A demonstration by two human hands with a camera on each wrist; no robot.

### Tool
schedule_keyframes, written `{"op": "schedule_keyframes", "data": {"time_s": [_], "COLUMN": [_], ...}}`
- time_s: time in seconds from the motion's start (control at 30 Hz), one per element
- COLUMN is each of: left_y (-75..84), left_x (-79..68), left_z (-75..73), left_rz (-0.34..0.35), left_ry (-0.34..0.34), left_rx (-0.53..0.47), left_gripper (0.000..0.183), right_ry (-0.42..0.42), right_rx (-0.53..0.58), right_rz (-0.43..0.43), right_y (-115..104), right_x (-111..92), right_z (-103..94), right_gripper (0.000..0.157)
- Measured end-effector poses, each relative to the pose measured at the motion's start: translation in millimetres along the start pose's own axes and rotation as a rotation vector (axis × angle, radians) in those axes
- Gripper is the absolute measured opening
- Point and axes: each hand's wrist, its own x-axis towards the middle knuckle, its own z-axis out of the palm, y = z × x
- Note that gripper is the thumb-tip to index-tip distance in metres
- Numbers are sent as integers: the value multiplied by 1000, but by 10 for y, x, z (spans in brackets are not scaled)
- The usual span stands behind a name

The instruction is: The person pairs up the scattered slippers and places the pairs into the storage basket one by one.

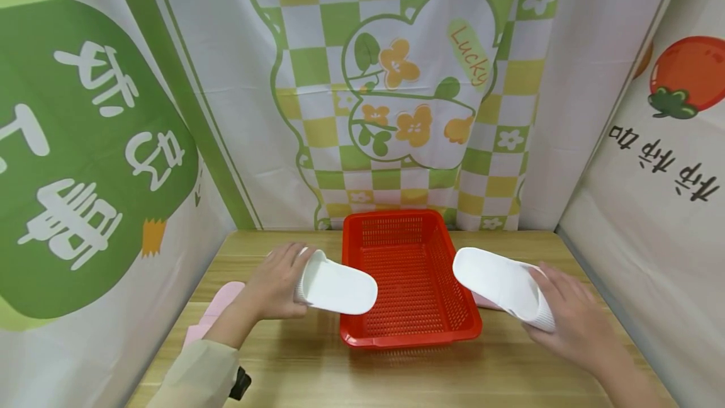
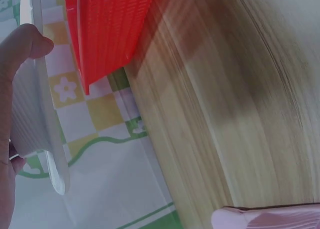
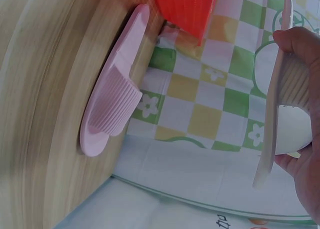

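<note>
My left hand grips a white slipper around its ribbed strap, thumb on one edge of the sole. The sole's free end overlaps the left rim of a red plastic basket in the head view. On the other side, my right hand holds another white slipper by the strap, its free end tilted up and toward the basket's right rim. Both wrist views show these slippers raised off the table. The basket has perforated walls, and nothing lies in it.
A pink slipper lies on the wooden table right of the basket, mostly hidden by the white one in the head view. Another pink slipper lies at the left, behind my forearm. Printed curtains enclose the table's back and sides.
</note>
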Motion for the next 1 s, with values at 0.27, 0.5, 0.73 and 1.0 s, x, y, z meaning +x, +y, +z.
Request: {"op": "schedule_keyframes", "data": {"time_s": [0.27, 0.5, 0.73, 1.0], "left_y": [144, 253, 335, 419], "left_x": [102, 153, 190, 245], "left_z": [-33, -31, -21, -24], "left_rz": [3, 4, 8, 38], "left_ry": [-31, -66, -81, -70], "left_rx": [33, 26, 24, 33], "left_gripper": [104, 103, 105, 104], "right_ry": [-22, -59, -83, -110], "right_rx": [38, 46, 72, 76], "right_rz": [-10, -5, -32, -78], "right_y": [-85, -162, -229, -358], "right_x": [90, 169, 250, 354], "right_z": [5, 20, 55, 74], "right_gripper": [89, 90, 85, 88]}}
